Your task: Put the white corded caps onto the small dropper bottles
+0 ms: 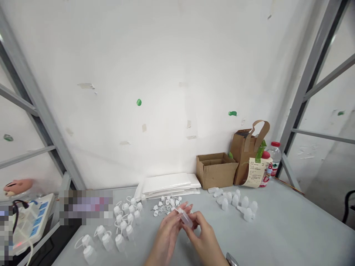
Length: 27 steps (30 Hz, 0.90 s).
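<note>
My left hand (168,233) and my right hand (203,233) meet over the grey table (294,225), both fingers on a small translucent plastic bottle (186,218). The bottle lies tilted between them, its neck toward my left fingers and partly hidden by them. Just beyond my fingertips lies a heap of small white caps with loop tethers (166,205). Left of my left hand stand several white plastic bottles with tethered caps (120,229). A metal watch or bracelet (232,259) shows at my right wrist, cut off by the picture's edge.
Several loose translucent bottles (235,202) lie to the right. Behind stand a stack of white flat packets (169,184), a cardboard box (216,170), a brown paper bag (246,157) and a water bottle (274,159). A power strip (33,221) sits beyond the left table edge.
</note>
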Motion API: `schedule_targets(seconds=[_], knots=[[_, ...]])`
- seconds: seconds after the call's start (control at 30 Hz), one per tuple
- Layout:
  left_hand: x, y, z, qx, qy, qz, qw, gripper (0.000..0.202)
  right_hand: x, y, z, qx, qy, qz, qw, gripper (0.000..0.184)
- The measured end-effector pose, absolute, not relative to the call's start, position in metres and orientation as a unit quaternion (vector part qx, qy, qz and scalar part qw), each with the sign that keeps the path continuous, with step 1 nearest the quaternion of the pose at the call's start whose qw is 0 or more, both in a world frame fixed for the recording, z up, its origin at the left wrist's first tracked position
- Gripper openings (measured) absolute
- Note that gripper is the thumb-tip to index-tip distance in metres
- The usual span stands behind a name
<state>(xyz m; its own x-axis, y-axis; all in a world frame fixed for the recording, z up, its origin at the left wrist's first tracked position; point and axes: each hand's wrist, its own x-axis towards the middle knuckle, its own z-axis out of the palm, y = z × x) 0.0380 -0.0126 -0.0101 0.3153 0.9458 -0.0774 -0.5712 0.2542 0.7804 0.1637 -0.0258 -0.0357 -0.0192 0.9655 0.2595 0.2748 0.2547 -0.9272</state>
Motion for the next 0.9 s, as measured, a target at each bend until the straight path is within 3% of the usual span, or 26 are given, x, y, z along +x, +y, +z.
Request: schedule_targets(seconds=[0.37,0.5,0.73,0.9], knots=[[0.039,-0.014,-0.014,0.318,0.287,0.498,0.754,0.034,0.164,-0.023,-0.056,-0.528,-0.656,0.207,0.497,0.028],[0.040,-0.014,-0.016,0.338,0.285,0.502,0.744,0.035,0.162,-0.025,-0.053,-0.535,-0.642,0.239,0.494,0.030],[0.042,-0.008,-0.017,0.387,0.359,0.522,0.670,0.049,0.163,-0.023,-0.037,-0.478,-0.613,0.408,0.479,0.032],[0.028,0.004,-0.016,0.375,0.427,0.616,0.546,0.054,0.178,-0.003,-0.034,-0.457,-0.682,0.338,0.461,0.026]])
